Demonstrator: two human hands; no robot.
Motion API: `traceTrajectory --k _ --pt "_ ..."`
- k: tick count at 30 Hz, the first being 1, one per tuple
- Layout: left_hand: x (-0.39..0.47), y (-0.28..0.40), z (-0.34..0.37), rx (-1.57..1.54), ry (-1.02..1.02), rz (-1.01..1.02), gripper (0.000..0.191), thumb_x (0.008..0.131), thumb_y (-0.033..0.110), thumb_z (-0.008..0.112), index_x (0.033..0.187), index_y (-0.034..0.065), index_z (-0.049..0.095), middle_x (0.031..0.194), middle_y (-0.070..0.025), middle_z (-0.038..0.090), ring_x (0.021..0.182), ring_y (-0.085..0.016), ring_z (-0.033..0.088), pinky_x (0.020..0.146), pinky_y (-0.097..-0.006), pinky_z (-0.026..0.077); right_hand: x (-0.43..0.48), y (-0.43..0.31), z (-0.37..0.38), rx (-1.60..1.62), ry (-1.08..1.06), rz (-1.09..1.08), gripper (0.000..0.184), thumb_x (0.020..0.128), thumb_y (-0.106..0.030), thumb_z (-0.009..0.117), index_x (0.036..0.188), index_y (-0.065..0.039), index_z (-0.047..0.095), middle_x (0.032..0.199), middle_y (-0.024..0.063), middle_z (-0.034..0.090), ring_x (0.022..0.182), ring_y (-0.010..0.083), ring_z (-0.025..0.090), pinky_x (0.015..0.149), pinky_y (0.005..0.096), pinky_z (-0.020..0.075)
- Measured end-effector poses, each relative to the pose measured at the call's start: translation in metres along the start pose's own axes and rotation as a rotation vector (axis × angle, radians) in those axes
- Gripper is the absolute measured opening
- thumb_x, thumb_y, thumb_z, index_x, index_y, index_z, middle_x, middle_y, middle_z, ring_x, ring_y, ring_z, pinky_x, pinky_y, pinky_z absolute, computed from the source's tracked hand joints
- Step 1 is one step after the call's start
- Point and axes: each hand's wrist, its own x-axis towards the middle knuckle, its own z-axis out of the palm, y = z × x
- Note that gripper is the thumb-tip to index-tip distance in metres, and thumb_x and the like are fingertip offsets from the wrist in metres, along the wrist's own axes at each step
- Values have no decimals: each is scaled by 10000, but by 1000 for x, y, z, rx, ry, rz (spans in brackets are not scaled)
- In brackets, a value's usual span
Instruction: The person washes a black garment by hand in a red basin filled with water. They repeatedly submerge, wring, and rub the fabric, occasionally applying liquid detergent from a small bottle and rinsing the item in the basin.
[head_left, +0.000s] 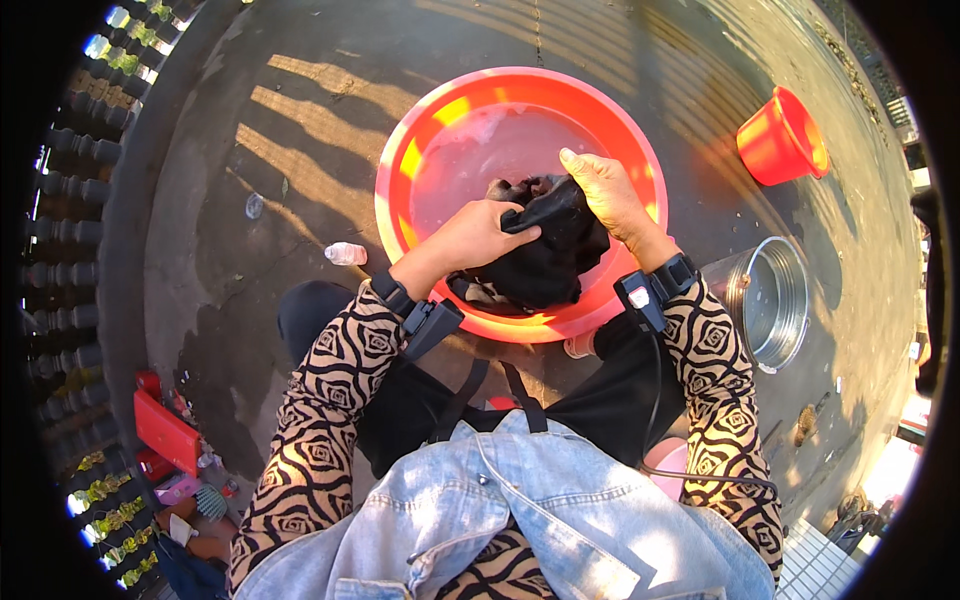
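A wet black cloth garment (551, 251) is bunched up over the near side of a large red plastic basin (390, 176). Cloudy, slightly sudsy water (480, 157) fills the basin's bottom. My left hand (480, 232) pinches the garment's edge between thumb and fingers. On the other side, my right hand (609, 191) grips the upper right part of the cloth, its thumb pointing up. A fold between the hands shows a brownish, lighter inside. The lower part of the garment hangs down to the basin's near wall.
A red bucket (776, 142) stands at the upper right, a metal pail (776, 307) below it. To the basin's left lies a small plastic bottle (346, 254). Red boxes (166, 431) sit by the baluster railing (71, 225). A cable (705, 474) runs along my right arm.
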Motion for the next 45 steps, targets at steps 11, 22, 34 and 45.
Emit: traceTrajectory --k 11,22,34,45 --pt "-6 -8 -23 -1267 -22 244 230 865 11 531 1040 -14 678 1008 -61 705 942 -169 657 883 -308 506 -22 45 26 -472 -139 51 466 885 -242 684 1277 -15 575 1054 80 644 1018 188 577 943 323 433" --pt "22 -26 -18 -1348 227 -69 285 930 131 568 1163 -21 632 1101 -129 703 965 -242 691 904 -370 545 10 17 -37 763 76 -108 286 972 -163 471 1080 53 622 1047 134 691 994 218 661 955 358 504" --pt "45 -31 53 -1162 338 -450 418 975 474 531 1037 80 655 985 -32 660 888 -148 605 770 -313 476 -16 9 110 -548 85 -759 243 893 -166 615 720 -25 516 691 172 561 630 383 586 559 447 482" --pt "52 -55 64 -1221 441 -431 453 988 434 497 1068 20 661 962 -84 677 852 -164 613 764 -326 481 -5 32 113 -539 147 -517 294 996 -186 489 785 16 518 715 227 537 654 427 556 578 470 427"
